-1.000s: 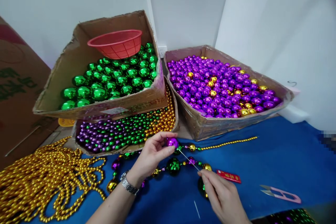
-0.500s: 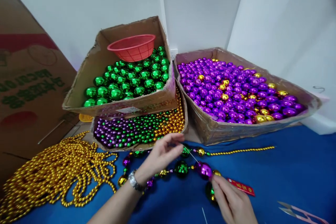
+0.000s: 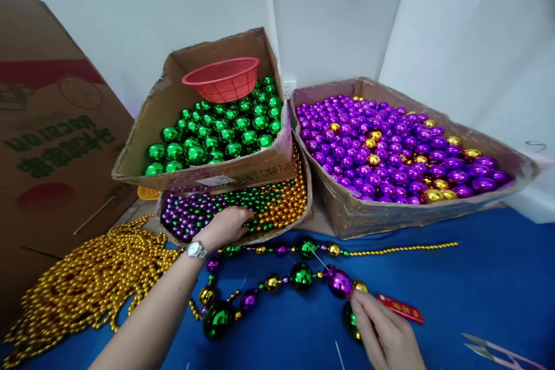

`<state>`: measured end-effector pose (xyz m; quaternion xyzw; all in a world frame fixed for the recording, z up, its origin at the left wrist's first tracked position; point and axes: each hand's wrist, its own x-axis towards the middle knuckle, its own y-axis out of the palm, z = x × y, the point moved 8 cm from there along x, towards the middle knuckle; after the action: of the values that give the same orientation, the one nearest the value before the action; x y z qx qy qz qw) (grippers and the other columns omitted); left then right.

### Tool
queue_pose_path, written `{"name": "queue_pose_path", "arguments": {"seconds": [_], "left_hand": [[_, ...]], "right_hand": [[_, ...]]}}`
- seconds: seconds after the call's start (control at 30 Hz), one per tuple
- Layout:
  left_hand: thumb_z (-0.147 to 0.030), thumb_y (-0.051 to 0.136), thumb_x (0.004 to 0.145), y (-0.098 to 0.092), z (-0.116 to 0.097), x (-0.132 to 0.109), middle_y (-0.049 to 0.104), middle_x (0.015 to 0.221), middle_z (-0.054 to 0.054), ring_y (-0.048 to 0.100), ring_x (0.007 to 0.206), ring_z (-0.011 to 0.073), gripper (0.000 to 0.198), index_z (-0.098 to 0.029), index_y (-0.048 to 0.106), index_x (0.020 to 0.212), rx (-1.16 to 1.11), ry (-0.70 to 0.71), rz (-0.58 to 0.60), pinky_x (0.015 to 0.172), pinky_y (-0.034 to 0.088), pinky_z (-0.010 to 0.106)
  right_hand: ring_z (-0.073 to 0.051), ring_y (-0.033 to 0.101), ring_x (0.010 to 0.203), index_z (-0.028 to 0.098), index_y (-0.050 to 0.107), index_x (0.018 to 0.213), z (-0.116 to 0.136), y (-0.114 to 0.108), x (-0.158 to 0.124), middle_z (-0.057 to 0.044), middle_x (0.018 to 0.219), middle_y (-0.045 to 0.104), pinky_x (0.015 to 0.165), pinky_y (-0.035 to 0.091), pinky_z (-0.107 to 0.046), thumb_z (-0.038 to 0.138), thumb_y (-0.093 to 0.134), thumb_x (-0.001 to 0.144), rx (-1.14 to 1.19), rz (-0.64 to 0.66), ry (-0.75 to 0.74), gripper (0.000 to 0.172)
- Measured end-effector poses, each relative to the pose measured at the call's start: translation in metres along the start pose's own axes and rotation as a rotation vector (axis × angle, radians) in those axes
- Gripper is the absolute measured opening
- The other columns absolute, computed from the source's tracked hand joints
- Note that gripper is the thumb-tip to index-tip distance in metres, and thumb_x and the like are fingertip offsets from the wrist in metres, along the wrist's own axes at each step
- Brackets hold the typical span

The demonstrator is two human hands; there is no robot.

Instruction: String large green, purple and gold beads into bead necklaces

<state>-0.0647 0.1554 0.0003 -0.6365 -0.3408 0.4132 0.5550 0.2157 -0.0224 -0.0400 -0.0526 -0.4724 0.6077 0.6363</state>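
Observation:
My left hand (image 3: 229,224), a watch on its wrist, reaches into the low box of small beads (image 3: 277,205), its fingers closed among the green ones; what they hold is too small to make out. Near the front right, my right hand (image 3: 384,324) pinches a large purple ball (image 3: 339,282), from which a thin needle or wire points up and left. A strand of green, gold and purple balls (image 3: 301,276) curves across the blue cloth (image 3: 277,329). Just right of the purple ball are a gold ball and a dark green ball (image 3: 350,321).
Behind stand a box of green balls (image 3: 208,176) holding a red basket (image 3: 223,80), and a box of purple and gold balls (image 3: 368,217). Gold bead strings (image 3: 95,274) lie left. A red card (image 3: 401,309) and pink-handled scissors (image 3: 498,352) lie right.
My left hand has moved from beside the needle, left and up into the small-bead box. My right hand keeps its hold on the purple ball. The view has shifted slightly.

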Motion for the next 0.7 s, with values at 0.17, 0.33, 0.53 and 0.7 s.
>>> {"name": "queue_pose_path", "arguments": {"seconds": [0.17,0.33,0.53,0.7], "left_hand": [[-0.017,0.055,0.078,0.003,0.005,-0.002,0.069,0.083,0.008,0.063,0.081,0.0234,0.016,-0.019,0.067,0.09,0.021,0.0,0.01,0.073,0.045,0.03],[-0.018,0.054,0.079,0.008,0.001,-0.003,0.067,0.089,0.011,0.062,0.086,0.0248,0.017,-0.017,0.067,0.091,-0.017,0.008,-0.016,0.074,0.045,0.031],[-0.019,0.057,0.077,0.001,0.002,-0.011,0.069,0.097,0.008,0.064,0.087,0.0217,0.025,-0.017,0.066,0.101,-0.201,0.046,-0.034,0.078,0.047,0.029],[-0.032,0.048,0.089,-0.014,-0.022,-0.02,0.068,0.102,0.009,0.064,0.09,0.0202,0.027,-0.016,0.063,0.105,-0.557,-0.016,-0.183,0.079,0.05,0.03]], "right_hand": [[-0.019,0.071,0.081,0.018,0.057,0.11,0.002,0.0,-0.001,-0.009,0.094,0.072,0.067,0.057,-0.02,0.02,0.042,0.096,-0.007,-0.003,-0.014,0.021],[-0.018,0.071,0.077,0.019,0.057,0.11,0.004,0.005,-0.003,-0.008,0.091,0.071,0.064,0.057,-0.02,0.019,0.041,0.096,0.008,0.007,-0.007,0.021],[-0.018,0.07,0.077,0.02,0.056,0.111,0.004,0.004,-0.004,-0.007,0.09,0.071,0.061,0.056,-0.02,0.019,0.04,0.096,0.037,0.006,0.017,0.022],[-0.016,0.069,0.073,0.022,0.055,0.111,0.012,0.006,0.003,-0.004,0.085,0.069,0.062,0.054,-0.02,0.017,0.04,0.096,0.081,0.005,0.019,0.022]]}}
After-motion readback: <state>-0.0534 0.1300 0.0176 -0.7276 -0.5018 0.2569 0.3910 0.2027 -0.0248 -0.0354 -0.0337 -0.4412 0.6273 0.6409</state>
